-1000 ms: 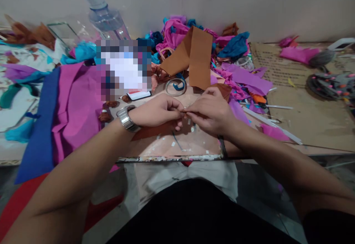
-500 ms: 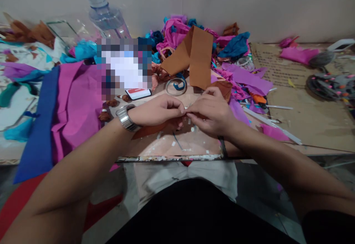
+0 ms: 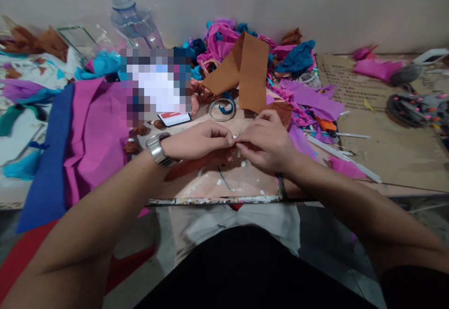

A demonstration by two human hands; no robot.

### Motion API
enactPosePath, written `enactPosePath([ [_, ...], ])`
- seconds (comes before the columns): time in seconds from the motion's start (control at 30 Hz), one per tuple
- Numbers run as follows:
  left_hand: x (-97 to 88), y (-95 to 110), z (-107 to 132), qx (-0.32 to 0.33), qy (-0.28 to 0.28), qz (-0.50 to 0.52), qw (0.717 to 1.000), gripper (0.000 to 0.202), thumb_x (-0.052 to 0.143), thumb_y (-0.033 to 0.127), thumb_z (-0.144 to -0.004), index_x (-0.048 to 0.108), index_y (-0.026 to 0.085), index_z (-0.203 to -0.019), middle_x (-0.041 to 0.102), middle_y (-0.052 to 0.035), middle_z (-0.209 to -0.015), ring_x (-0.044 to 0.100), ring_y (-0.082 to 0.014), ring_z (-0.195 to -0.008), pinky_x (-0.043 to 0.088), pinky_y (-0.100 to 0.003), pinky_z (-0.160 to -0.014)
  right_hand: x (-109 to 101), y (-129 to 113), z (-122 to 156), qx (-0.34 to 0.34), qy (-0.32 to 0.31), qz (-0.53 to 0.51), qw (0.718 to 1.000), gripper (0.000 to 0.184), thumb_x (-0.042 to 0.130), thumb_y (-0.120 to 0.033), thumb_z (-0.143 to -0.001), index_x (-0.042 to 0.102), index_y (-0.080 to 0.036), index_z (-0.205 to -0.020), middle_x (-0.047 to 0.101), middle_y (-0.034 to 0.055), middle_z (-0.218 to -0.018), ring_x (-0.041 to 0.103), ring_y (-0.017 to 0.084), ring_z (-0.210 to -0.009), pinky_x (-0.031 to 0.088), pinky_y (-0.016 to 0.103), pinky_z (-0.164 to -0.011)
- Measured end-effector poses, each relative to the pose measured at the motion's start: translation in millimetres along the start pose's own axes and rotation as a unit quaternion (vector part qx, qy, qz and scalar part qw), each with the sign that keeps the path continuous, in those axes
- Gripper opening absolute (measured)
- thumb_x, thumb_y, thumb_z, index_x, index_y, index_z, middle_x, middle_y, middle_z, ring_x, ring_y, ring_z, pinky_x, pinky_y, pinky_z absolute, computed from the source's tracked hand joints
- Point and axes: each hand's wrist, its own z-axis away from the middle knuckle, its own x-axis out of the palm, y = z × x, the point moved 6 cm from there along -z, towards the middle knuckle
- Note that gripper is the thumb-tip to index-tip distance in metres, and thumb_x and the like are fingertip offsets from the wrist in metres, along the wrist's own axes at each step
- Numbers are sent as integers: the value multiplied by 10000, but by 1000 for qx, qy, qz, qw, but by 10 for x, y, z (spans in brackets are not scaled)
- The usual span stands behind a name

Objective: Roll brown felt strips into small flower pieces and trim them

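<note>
My left hand (image 3: 201, 141), with a metal watch on its wrist, is closed in a pinch above the table. Brown paper (image 3: 184, 167) sticks out beneath it towards the lower left and appears to be held in its fingers. My right hand (image 3: 268, 141) is closed too, thumb and forefinger pressed together, its tips meeting those of the left. A tiny pale bit shows where they meet; what the right fingers pinch is too small to name. Just beyond the hands lie a ring of clear tape (image 3: 222, 109) and a folded brown paper strip (image 3: 253, 72).
A clear bottle (image 3: 135, 23) stands at the back left beside a phone (image 3: 174, 118), partly blurred out. Pink paper (image 3: 100, 124) and blue paper (image 3: 47, 152) overhang the front edge at left. Colourful scraps are heaped behind; white sticks (image 3: 345, 159) lie right, on cardboard (image 3: 382, 157).
Both hands keep almost the same place, fingertips together. The brown paper under my left hand has shifted slightly and looks blurred. The view has moved very slightly.
</note>
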Motion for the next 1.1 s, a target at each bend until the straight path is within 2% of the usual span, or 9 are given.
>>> enactPosePath([
  [0.13,-34,52,26,26,7,-137,990,242,613,359,-994,751,159,-1008,811,-52,-990,755,-175,-901,560,-250,-822,22,87,8,46,-20,-11,999,124,652,-287,-989,763,-233,-976,815,13,-887,697,191,-841,379,452,-1021],
  [0.2,-49,45,37,21,13,-170,985,260,582,335,-1010,768,164,-1068,817,-59,-1036,760,-183,-938,558,-252,-839,34,124,11,68,-35,-18,997,138,652,-308,-989,766,-230,-985,813,18,-892,689,194,-849,367,449,-1025],
  [0.37,-34,12,54,7,-13,-160,987,307,543,353,-1035,773,160,-1101,825,-65,-1036,772,-176,-898,562,-235,-788,79,117,21,67,-73,-32,995,196,612,-327,-1020,778,-226,-1044,809,24,-914,682,193,-868,339,448,-1012],
  [0.57,-56,63,81,40,-31,-184,982,333,489,347,-1068,776,184,-1116,822,-63,-1119,778,-161,-963,549,-209,-832,72,102,11,70,-73,-45,994,169,626,-308,-992,767,-223,-954,793,19,-854,672,193,-831,346,446,-1002],
  [0.73,-29,74,78,38,-33,-213,976,327,544,388,-1048,794,180,-1086,830,-54,-1028,757,-157,-857,526,-213,-761,75,63,-13,74,-83,-51,993,164,627,-276,-962,763,-211,-896,768,10,-798,664,185,-796,349,438,-980],
  [0.93,4,67,60,42,-54,-193,979,374,480,393,-1080,801,203,-1086,832,-49,-1079,770,-155,-934,535,-213,-847,82,48,-14,71,-94,-66,991,175,606,-271,-960,746,-210,-874,758,9,-778,656,186,-793,333,433,-963],
  [1.03,-55,55,70,28,-33,-239,970,376,479,413,-1075,804,224,-1065,830,-23,-1038,749,-145,-873,505,-206,-784,65,93,-4,79,-92,-65,990,161,606,-260,-938,713,-204,-831,730,8,-761,637,185,-784,329,423,-936],
  [1.1,-131,40,77,1,-3,-288,958,387,489,440,-1059,795,212,-990,806,-21,-896,691,-140,-729,452,-225,-672,48,137,1,93,-88,-62,990,150,613,-256,-919,691,-202,-803,704,5,-742,615,181,-761,328,416,-915],
])
